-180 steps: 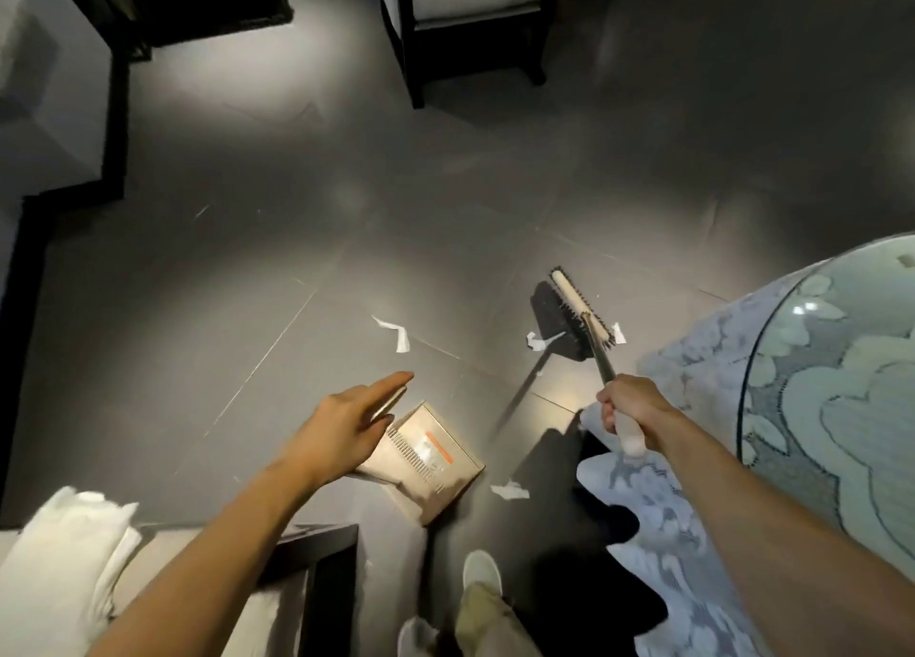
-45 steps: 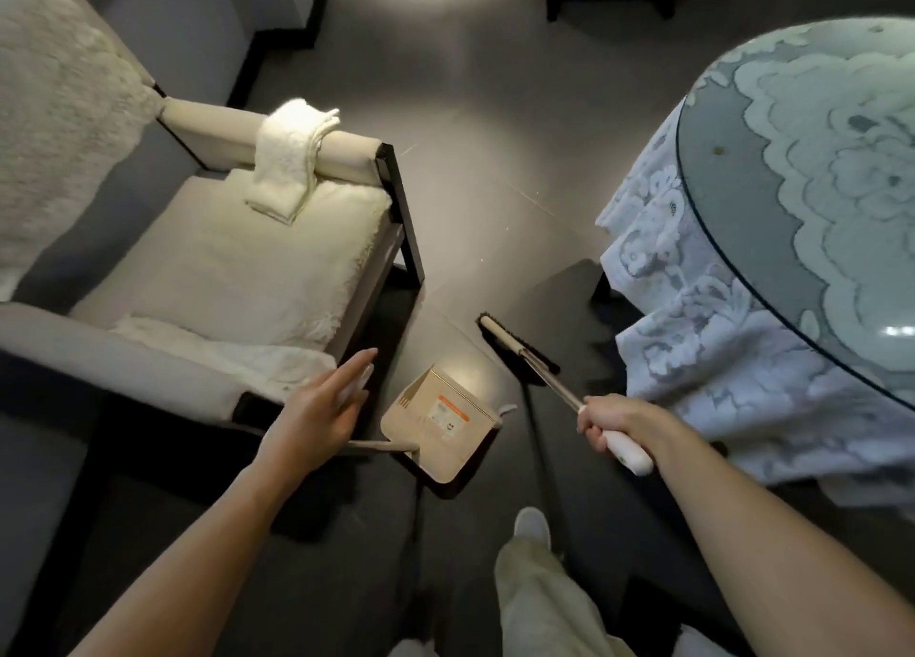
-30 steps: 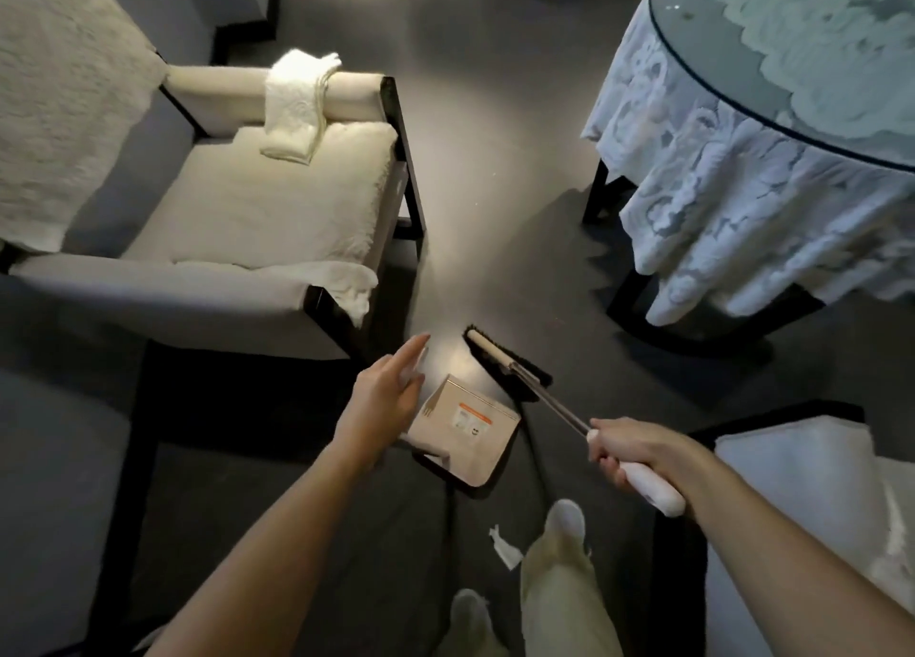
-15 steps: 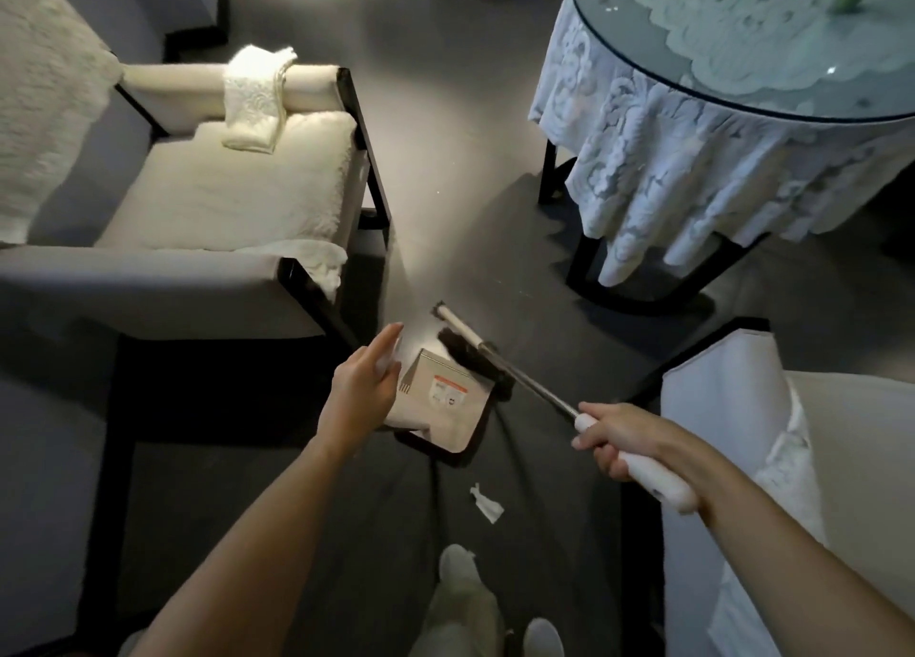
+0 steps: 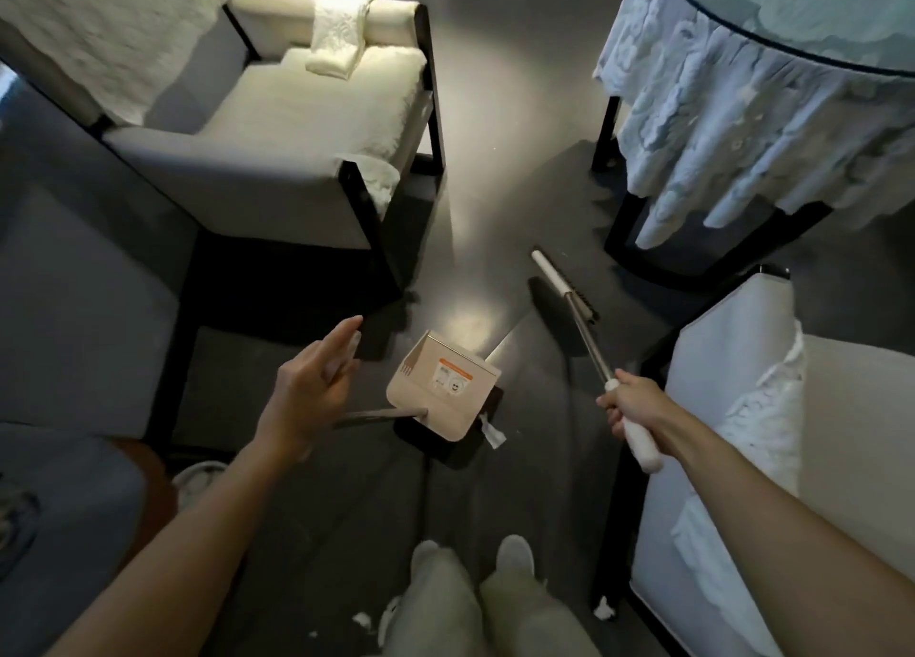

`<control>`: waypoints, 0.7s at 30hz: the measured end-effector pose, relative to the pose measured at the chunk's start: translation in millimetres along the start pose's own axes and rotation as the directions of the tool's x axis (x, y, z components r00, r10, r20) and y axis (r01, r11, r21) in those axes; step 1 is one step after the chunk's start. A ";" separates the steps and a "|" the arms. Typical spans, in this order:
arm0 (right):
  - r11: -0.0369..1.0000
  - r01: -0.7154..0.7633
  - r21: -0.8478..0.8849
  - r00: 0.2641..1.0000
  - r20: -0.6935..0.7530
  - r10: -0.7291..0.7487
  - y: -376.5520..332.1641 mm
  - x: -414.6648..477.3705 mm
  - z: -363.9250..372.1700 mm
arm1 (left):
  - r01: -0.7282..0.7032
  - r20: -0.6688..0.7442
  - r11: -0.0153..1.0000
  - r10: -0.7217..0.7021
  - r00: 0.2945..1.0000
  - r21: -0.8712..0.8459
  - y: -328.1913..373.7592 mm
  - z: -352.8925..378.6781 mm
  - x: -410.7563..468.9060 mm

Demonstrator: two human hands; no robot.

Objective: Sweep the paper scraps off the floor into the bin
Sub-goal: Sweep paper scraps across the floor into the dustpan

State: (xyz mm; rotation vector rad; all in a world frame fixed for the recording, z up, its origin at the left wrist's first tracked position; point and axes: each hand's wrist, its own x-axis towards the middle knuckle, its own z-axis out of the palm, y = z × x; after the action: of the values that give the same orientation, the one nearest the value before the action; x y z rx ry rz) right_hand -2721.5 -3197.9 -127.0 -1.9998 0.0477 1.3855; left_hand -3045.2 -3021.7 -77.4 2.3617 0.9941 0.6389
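My left hand (image 5: 312, 384) holds the thin handle of a beige dustpan (image 5: 445, 384), index finger stretched forward. The pan sits low over the dark floor with an orange-striped label on top. One white paper scrap (image 5: 491, 433) lies at the pan's near right corner. My right hand (image 5: 629, 404) grips the white grip of a broom, whose black-bristled head (image 5: 564, 292) is beyond and to the right of the pan. Two more small scraps (image 5: 361, 619) (image 5: 604, 609) lie near my feet.
A cream armchair (image 5: 297, 111) with a folded towel stands at upper left. A round glass table with a lace cloth (image 5: 742, 86) is at upper right. A white-covered chair (image 5: 742, 433) crowds the right. My legs and shoes (image 5: 470, 587) are at the bottom.
The view has turned and drawn closer. The dustpan now sits right beside the paper scrap, and the broom head has moved away from the pan, farther out and to the right.
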 end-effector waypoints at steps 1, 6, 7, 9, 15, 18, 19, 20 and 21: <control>1.000 -0.008 -0.010 1.000 0.004 0.009 7.1 -3.3 0.8 | 0.005 0.007 1.000 -0.005 1.000 -0.007 -2.6 -3.9 -14.4; 0.995 -0.088 -0.051 0.993 0.070 0.091 54.5 -22.9 14.3 | -0.032 0.099 0.999 0.034 0.995 -0.017 -18.9 -18.2 -79.0; 0.990 -0.114 -0.082 0.989 0.087 0.121 66.7 -29.6 17.8 | -0.040 0.125 0.999 0.043 0.991 -0.024 -20.8 -21.4 -90.9; 0.975 -0.143 -0.171 0.982 0.099 0.162 95.1 -44.7 27.1 | -0.066 0.150 0.998 0.069 0.986 -0.023 -25.9 -26.5 -113.9; 0.966 -0.146 -0.211 0.975 0.134 0.177 178.1 -110.8 72.0 | -0.069 0.287 0.998 0.070 0.955 -0.015 -24.9 -16.1 -183.3; 0.950 -0.145 -0.275 0.968 0.159 0.194 211.6 -158.3 99.4 | 0.043 0.237 0.998 -0.032 0.971 -0.043 -22.1 -9.5 -209.5; 0.945 -0.160 -0.285 0.960 0.180 0.216 220.8 -173.5 108.1 | 0.065 0.231 0.997 -0.055 0.971 -0.035 -18.5 -10.4 -212.0; 0.941 -0.173 -0.290 0.949 0.207 0.238 227.4 -188.2 115.6 | 0.080 0.225 0.996 -0.071 0.972 -0.031 -14.8 -11.8 -213.2; 0.938 -0.188 -0.293 0.937 0.232 0.260 233.2 -198.5 119.4 | 0.104 0.225 0.994 -0.092 0.970 -0.043 -11.6 -12.9 -215.9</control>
State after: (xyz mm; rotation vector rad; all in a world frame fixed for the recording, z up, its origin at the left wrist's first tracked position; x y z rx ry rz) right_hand -2996.5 -3376.6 -103.7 -2.0506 -0.0338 1.8892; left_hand -3193.5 -3172.8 -123.2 2.2613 0.9734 0.3499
